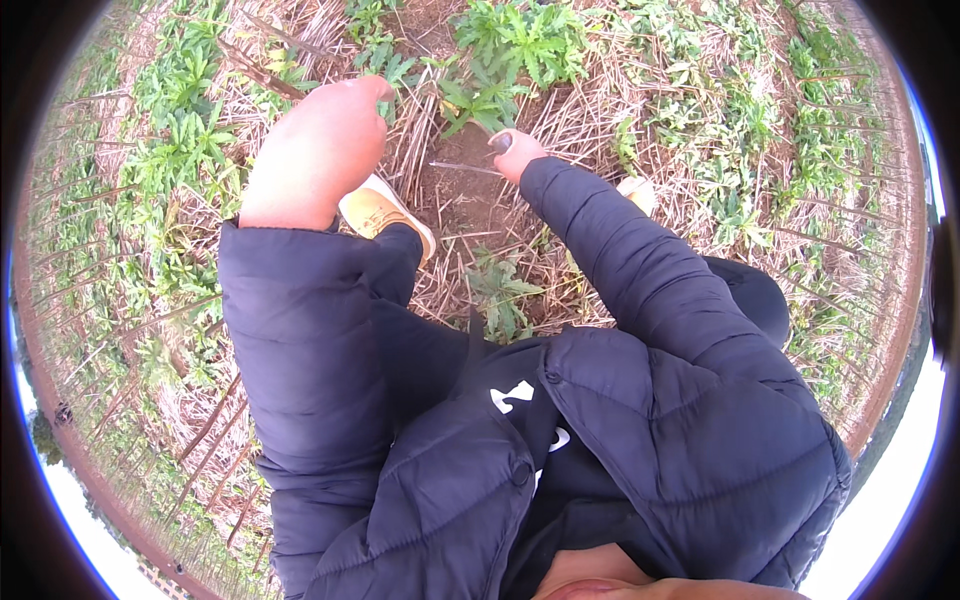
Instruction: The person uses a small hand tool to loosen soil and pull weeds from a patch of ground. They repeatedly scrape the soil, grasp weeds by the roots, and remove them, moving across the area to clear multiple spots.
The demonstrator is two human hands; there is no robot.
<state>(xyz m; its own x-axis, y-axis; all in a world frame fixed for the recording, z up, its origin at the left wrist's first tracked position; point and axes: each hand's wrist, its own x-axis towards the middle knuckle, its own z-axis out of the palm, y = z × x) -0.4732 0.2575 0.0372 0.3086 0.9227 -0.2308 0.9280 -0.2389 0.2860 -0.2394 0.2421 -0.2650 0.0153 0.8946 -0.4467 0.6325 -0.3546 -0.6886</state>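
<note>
My left hand (319,146) is raised over the ground with its back to me and its fingers curled out of sight. A brown woody stick (259,71) runs behind it; whether the hand touches the stick is hidden. Lower and to the right, my right hand (517,155) is bent in, its thumb uppermost with a dark nail. A thin pale strand (465,166) reaches that hand from the left, but its grip is unclear. Just beyond the right thumb grows a leafy green plant (484,101), rooted in brown soil (465,199).
Dry straw (577,127) and green weeds (720,135) cover the ground. Several thin stakes or stalks (214,416) stand at the left. My tan shoes (375,210) are planted on both sides of the soil strip. A larger leafy plant (525,37) grows ahead.
</note>
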